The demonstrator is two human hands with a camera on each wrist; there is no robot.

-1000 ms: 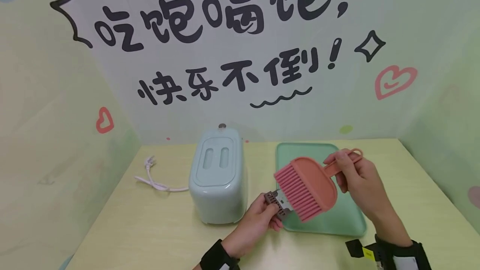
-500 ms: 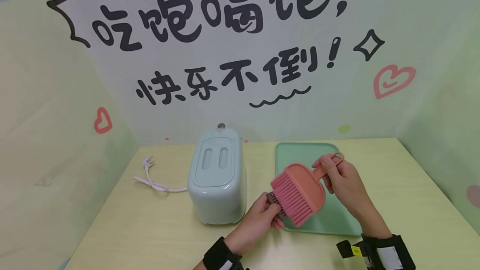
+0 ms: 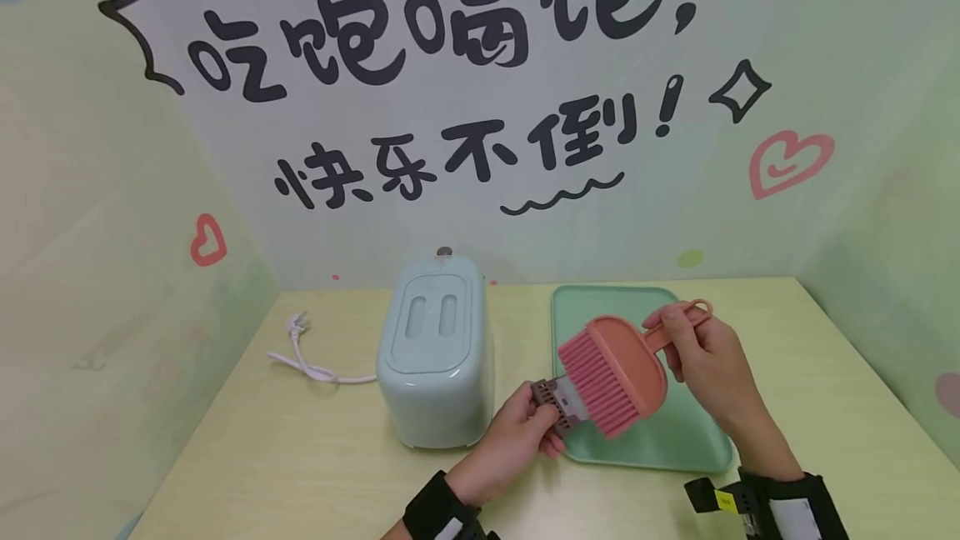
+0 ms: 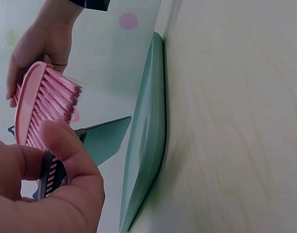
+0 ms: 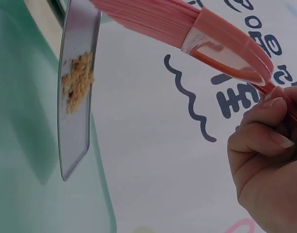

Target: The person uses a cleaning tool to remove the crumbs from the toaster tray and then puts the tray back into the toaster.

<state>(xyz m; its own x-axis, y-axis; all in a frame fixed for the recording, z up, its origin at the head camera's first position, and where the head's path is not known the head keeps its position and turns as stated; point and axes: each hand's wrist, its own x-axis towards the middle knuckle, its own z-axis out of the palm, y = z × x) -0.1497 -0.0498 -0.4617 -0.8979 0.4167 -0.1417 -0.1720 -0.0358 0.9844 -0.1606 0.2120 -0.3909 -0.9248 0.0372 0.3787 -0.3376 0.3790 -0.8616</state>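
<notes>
My left hand pinches the slotted grey-brown grip of a flat metal crumb tray, thumb on top. Yellowish-brown crumbs lie on the sheet in the right wrist view. Fingers of my right hand grip the short handle of a pink brush, near its looped end. Its bristles overlap the crumb tray in the head view, and partly hide it. Both are held above a green serving tray on the table. In the left wrist view the bristles appear behind my thumb.
A pale blue toaster with a covered top stands left of the green tray. Its white cord and plug lie on the table farther left. Printed walls enclose the back and sides.
The right hand moved the brush down and left toward the left hand, then back up and right, uncovering more of the crumb tray. My left hand stayed nearly still.
</notes>
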